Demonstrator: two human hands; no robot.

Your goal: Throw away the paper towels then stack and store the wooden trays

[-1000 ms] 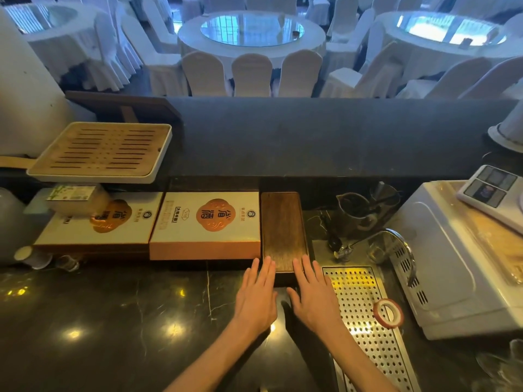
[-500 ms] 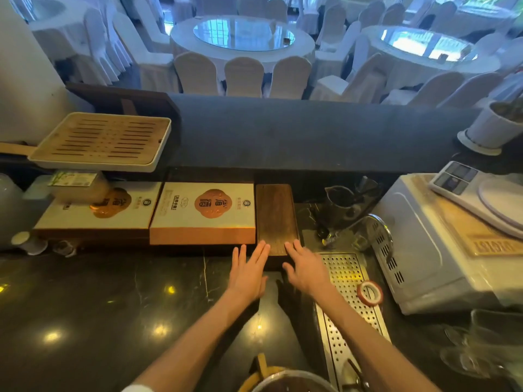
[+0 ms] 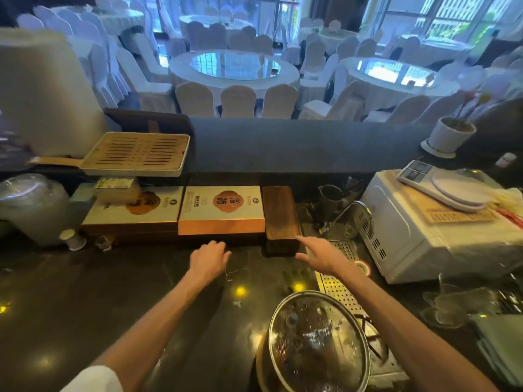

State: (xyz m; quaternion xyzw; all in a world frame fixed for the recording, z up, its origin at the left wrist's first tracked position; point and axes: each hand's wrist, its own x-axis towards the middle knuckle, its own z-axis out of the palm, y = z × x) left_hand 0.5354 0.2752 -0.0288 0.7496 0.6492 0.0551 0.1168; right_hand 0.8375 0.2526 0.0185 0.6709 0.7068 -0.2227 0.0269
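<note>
**Dark wooden trays stacked at the back of the counter, both hands empty**

The stack of dark wooden trays [image 3: 280, 213] sits at the back edge of the black counter [image 3: 85, 301], pushed under the raised bar ledge [image 3: 297, 145]. Its left side lies right against an orange and white box [image 3: 222, 209], and a second box [image 3: 133, 210] of the same kind lies further left.

The right hand [image 3: 322, 254] reaches forward with its fingers spread apart and loose; the tip of one finger is at the stack's near right corner, though whether it touches cannot be told. The left hand [image 3: 210, 257] hovers over the counter just in front of the orange box, fingers curled downward, holding nothing. The two hands are apart, with the stack's near end between them.

Under the right forearm runs a perforated metal drain grate [image 3: 336, 290], with a roll of tape [image 3: 362, 267] on it. A pot with a glass lid [image 3: 318, 340] stands nearest the camera. To the right is a white appliance [image 3: 418, 239] with a kitchen scale [image 3: 441, 182] on top. Up on the left, a pale slatted tray [image 3: 138, 154] rests on the ledge.
</note>
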